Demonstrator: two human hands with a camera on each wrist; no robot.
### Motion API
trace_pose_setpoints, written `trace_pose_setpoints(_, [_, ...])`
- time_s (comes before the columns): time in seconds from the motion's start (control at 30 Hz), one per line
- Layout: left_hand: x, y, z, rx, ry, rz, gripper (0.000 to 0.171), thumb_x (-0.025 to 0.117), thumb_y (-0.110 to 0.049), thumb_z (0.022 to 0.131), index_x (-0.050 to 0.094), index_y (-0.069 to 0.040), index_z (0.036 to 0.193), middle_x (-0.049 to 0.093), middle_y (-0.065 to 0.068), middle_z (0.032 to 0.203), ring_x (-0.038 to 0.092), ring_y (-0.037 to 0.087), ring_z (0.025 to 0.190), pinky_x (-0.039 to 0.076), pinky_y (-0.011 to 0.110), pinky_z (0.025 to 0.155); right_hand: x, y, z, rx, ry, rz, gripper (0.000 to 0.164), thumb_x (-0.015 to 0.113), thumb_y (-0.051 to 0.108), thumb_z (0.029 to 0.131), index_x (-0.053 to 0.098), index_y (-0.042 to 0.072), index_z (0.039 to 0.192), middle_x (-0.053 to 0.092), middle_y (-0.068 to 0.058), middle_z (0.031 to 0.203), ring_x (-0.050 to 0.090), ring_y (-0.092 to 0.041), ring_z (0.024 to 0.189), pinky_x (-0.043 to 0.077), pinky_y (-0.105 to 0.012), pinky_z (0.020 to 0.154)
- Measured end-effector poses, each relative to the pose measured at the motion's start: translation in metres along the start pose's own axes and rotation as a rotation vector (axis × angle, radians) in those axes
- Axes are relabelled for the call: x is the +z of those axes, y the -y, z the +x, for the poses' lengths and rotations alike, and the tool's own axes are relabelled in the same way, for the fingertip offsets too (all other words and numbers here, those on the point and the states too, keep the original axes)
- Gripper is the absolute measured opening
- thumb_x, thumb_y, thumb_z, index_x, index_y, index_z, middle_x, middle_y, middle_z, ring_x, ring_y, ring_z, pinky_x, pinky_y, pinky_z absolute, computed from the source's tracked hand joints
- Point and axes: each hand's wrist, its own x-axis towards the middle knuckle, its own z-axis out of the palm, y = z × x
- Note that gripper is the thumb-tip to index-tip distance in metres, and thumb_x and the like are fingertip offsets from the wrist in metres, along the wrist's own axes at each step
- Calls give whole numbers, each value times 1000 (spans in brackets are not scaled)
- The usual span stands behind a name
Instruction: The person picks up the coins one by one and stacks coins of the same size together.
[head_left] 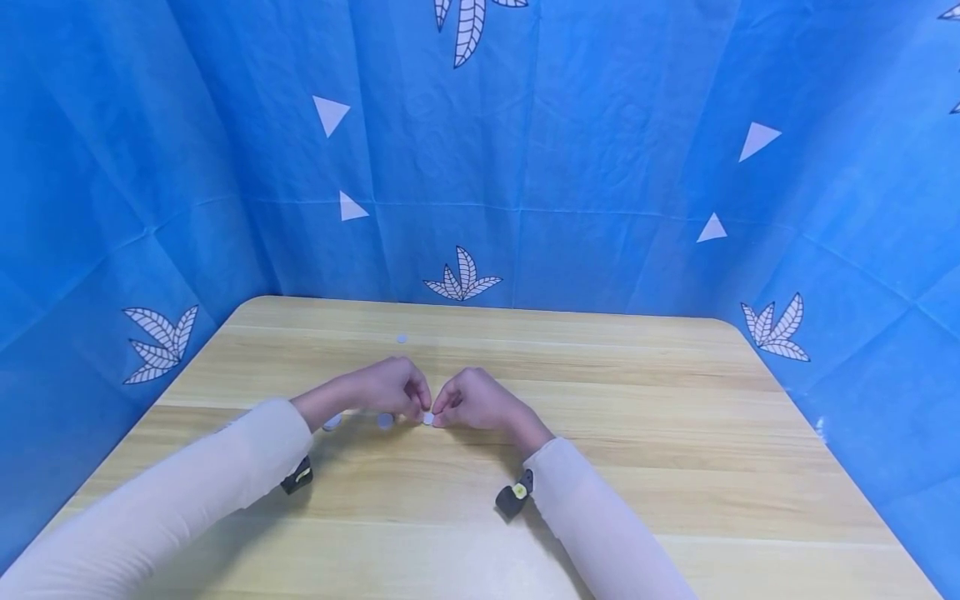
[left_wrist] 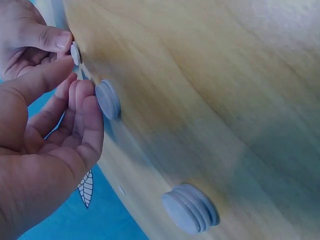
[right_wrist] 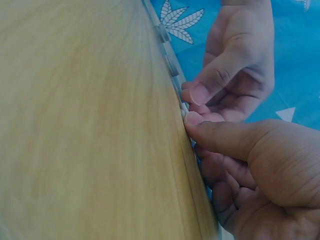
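Note:
Between the fingertips of both hands sits a small whitish disc (head_left: 428, 418), low over the wooden table. My right hand (head_left: 476, 400) has its thumb and curled fingers at the disc's right edge. From the other side my left hand (head_left: 392, 387) brings its thumb and index fingertips to the same disc, its other fingers bent. Beside the left hand's fingers stands a short stack of grey discs (left_wrist: 108, 99). A taller disc stack (left_wrist: 190, 207) stands farther left, partly hidden by the left wrist in the head view.
One small white disc (head_left: 402, 338) lies alone toward the back of the wooden table (head_left: 637, 400). Blue cloth (head_left: 600, 150) with white leaf and triangle prints hangs behind the table and along both sides. Dark bands with cameras hang under both wrists.

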Motion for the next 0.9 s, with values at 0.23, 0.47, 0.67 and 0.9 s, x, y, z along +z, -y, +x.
trace_pose_setpoints(0.23, [1, 3, -1, 66, -1, 74, 16, 83, -6, 81, 74, -7, 94, 69, -1, 86, 63, 13, 80, 54, 29, 78, -1, 0, 0, -15, 0, -16, 8, 84, 13, 85, 80, 11, 92, 74, 10, 81, 67, -5, 76, 55, -23, 74])
trace_pose_setpoints(0.47, [3, 6, 1, 127, -8, 153, 15, 85, -7, 79, 74, -9, 89, 68, -6, 82, 62, 9, 78, 54, 25, 76, -1, -1, 0, -30, -4, -28, 8, 84, 13, 85, 80, 10, 92, 75, 10, 81, 67, -4, 76, 55, -22, 73])
trace_pose_setpoints(0.67, [4, 7, 2, 159, -5, 165, 12, 85, -8, 80, 74, -10, 86, 68, -7, 78, 62, 8, 74, 54, 24, 72, -1, 0, 0, -26, -2, -16, 8, 84, 13, 85, 80, 11, 91, 75, 10, 82, 67, -4, 76, 55, -23, 73])
trace_pose_setpoints(0.9, [5, 6, 1, 167, -13, 171, 11, 85, -8, 81, 74, -11, 84, 67, -7, 75, 61, 7, 69, 54, 24, 68, -2, 1, -1, -8, -7, -2, 11, 87, 15, 82, 80, 11, 90, 74, 11, 78, 67, -6, 74, 55, -24, 70])
